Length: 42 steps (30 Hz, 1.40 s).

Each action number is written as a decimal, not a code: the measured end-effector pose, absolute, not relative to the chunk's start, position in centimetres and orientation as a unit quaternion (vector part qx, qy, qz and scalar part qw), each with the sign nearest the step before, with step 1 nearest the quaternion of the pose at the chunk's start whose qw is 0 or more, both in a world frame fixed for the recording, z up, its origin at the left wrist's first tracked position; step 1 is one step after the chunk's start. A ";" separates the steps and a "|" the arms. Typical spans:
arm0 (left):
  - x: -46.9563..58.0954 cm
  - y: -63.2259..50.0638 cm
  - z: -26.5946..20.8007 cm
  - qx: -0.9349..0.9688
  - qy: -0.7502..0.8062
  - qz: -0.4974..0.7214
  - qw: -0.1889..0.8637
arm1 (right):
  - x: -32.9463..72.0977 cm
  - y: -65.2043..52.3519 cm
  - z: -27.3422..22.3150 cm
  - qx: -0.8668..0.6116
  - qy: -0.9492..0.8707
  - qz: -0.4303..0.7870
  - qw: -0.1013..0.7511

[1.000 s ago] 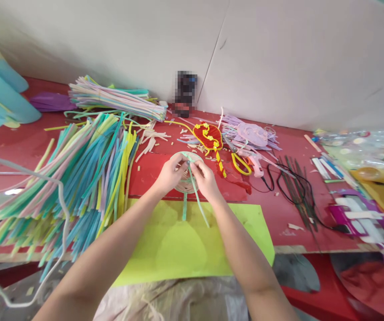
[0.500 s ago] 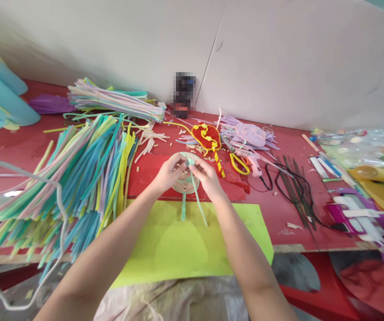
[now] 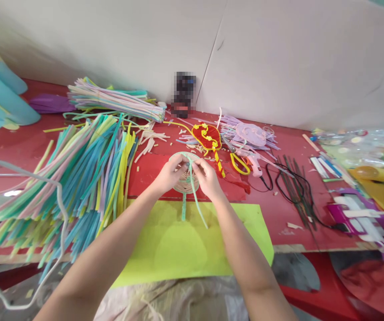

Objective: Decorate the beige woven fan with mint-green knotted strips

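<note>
My left hand [image 3: 169,174] and my right hand [image 3: 208,178] meet over a small round woven fan shape [image 3: 182,157] with a pale green rim and a green stem. Both hands pinch a thin pale green strip [image 3: 197,200] at the fan's middle, and the strip's loose end trails down over a lime green sheet [image 3: 192,249]. The fan's centre is hidden behind my fingers.
A big heap of pastel pipe cleaners [image 3: 78,178] lies left, a second bundle [image 3: 112,100] behind it. A red and yellow fan ornament [image 3: 208,137], yellow scissors [image 3: 240,164], a pink glue gun [image 3: 255,164] with black cord and dark wires [image 3: 295,187] lie right on the red table [image 3: 279,214].
My fingers shifted slightly on the green strip at the fan's middle. The view barely moved.
</note>
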<state>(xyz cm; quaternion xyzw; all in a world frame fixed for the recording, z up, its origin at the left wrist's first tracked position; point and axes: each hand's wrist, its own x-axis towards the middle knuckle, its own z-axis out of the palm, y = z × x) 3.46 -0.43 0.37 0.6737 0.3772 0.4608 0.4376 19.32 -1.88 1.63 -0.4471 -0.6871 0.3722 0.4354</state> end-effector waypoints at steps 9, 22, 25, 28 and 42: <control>3.1 -0.3 0.5 0.678 0.329 0.427 0.499 | 20.0 -1.8 2.0 -0.430 -0.683 0.426 0.409; 4.3 -1.1 0.7 0.621 0.409 0.502 0.441 | 18.3 -2.1 0.9 -0.472 -0.647 0.362 0.476; 4.2 -1.1 0.9 0.645 0.428 0.496 0.394 | 18.5 -2.2 1.1 -0.473 -0.660 0.351 0.466; 4.1 -1.0 0.9 0.656 0.427 0.489 0.384 | 18.7 -2.1 1.3 -0.467 -0.673 0.347 0.456; 2.2 0.0 1.2 0.707 0.329 0.382 0.496 | 20.1 -1.8 2.2 -0.407 -0.688 0.478 0.364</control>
